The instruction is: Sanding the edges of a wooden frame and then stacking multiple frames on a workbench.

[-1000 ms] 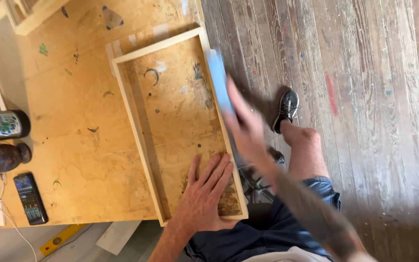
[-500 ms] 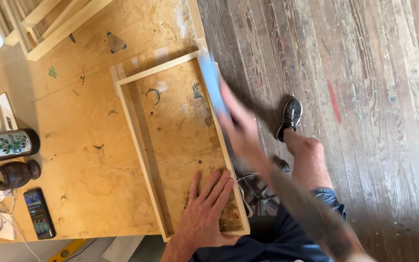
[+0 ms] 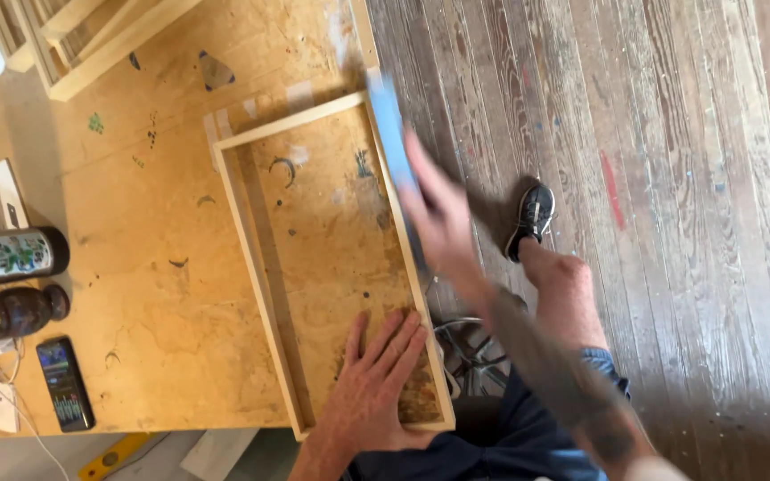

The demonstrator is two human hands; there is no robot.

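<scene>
- Plywood workbench (image 3: pixel 135 294): supports wooden frame (image 3: pixel 265 267), lying flat at right edge.
- Left hand (image 3: pixel 376 387): flat, fingers spread, pressing inside frame's near end; advisable to maintain firm pressure.
- Right hand (image 3: pixel 438 218): blurred, gripping blue sanding block (image 3: pixel 387 120) against frame's right rail; recommend even strokes along rail.

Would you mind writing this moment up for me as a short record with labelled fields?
Setting: plywood workbench beside a worn plank floor
Main item: shallow wooden frame lying flat on the bench
Left hand: flat, fingers spread, pressing inside the near end of the frame
Right hand: blurred, grip on a blue block held against the frame's right rail
Other items: patterned bottle, dark jar and phone at the bench's left edge
Also visible: the person's shoe on the floor
</scene>
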